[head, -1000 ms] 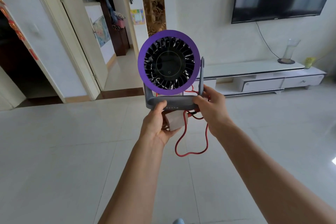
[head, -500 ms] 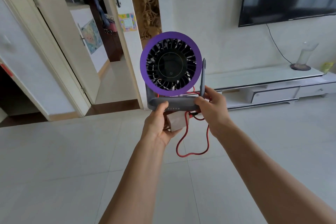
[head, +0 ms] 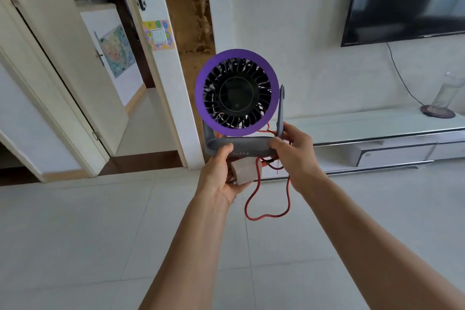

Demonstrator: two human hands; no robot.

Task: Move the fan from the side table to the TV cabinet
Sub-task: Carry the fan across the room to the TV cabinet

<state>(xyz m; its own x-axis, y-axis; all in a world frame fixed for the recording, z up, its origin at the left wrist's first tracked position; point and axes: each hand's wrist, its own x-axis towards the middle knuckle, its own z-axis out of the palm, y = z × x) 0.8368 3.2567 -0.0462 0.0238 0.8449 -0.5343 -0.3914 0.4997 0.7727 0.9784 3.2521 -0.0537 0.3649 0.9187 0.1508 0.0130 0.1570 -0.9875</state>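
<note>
Both bare arms reach forward over the pale tiled floor (head: 75, 246). The left hand (head: 217, 178) and right hand (head: 295, 156) clamp the grey U-shaped stand of the small purple-rimmed black-bladed fan (head: 236, 93), held upright in mid-air, face toward the wearer. A red cable (head: 266, 215) dangles beneath. Beyond stands the low white glossy TV cabinet (head: 377, 131).

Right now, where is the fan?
Head view, centre: the fan is held up over the floor by both hands, left hand and right hand on its base, TV cabinet behind right.
</note>
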